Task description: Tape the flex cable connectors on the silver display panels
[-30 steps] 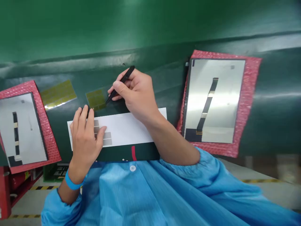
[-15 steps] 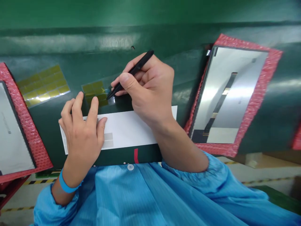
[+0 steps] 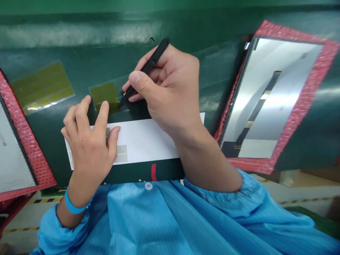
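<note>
My right hand (image 3: pixel 170 92) is closed round a slim black pen-like tool (image 3: pixel 152 62), whose tip points down at the right edge of a small sheet of yellow film pieces (image 3: pixel 105 92). My left hand (image 3: pixel 91 136) lies with fingers spread over the left part of a white strip of paper (image 3: pixel 148 140), its fingertips at the lower edge of that small sheet. Grey rectangles (image 3: pixel 121 153) show on the paper beside my left thumb. A larger sheet of yellow film pieces (image 3: pixel 44 86) lies farther left on the green surface.
At the right, a display panel (image 3: pixel 287 102) with a dark flat strip lies on pink bubble wrap (image 3: pixel 312 85). Another panel (image 3: pixel 13 156) on pink wrap is partly visible at the left. A red tape mark (image 3: pixel 153 172) is near the front edge.
The view has shifted slightly, so the surface and panels appear displaced. Both hands keep nearly the same poses; the tool's tip remains at the small film sheet.
</note>
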{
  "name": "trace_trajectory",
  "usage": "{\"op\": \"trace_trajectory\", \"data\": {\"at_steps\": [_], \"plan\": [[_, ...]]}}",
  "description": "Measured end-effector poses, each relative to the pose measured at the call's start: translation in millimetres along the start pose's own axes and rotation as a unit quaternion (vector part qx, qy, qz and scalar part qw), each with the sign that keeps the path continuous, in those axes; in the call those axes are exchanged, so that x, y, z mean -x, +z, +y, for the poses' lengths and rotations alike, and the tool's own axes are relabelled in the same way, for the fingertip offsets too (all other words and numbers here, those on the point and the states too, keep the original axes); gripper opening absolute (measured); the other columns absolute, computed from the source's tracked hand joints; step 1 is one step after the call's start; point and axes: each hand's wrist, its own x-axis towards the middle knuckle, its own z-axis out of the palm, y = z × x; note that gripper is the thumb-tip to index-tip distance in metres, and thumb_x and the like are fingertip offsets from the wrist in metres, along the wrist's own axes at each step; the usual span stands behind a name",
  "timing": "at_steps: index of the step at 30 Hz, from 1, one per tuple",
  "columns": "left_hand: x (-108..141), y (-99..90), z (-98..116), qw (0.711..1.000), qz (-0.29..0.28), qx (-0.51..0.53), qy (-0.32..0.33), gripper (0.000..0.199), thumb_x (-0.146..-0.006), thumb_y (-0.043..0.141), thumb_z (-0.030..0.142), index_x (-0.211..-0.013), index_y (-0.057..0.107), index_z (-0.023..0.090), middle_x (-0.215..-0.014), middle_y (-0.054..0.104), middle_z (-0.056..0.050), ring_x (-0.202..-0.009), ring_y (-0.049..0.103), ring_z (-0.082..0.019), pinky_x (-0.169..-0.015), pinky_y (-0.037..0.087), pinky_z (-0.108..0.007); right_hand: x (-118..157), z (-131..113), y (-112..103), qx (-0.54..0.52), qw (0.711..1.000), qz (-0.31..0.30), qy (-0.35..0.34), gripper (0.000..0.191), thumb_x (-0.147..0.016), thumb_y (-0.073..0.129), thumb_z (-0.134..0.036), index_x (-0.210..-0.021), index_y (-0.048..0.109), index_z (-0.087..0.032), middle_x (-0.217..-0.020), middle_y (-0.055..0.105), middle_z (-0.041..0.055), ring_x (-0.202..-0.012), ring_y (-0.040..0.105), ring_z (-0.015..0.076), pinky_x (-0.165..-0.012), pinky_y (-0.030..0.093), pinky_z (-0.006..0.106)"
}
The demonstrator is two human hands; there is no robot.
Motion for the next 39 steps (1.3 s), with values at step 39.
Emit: {"op": "trace_trajectory", "data": {"at_steps": [39], "plan": [[-2.1,-4.0,2.3,0.997,-0.036,0.051,-0.050,0.053,-0.106,0.060,0.050,-0.155,0.062,0.031,-0.172,0.046,-0.014,-0.154,0.040,-0.047,-0.123,0.036,-0.069,-4.0,-10.6,-1.9,0.017,1.000,0.000,0.020,0.025,-0.097,0.078,-0.024,-0.083,0.058,-0.030,-0.075,0.071,-0.0024,-0.075,0.076,0.0216,-0.058,0.064,0.033]]}}
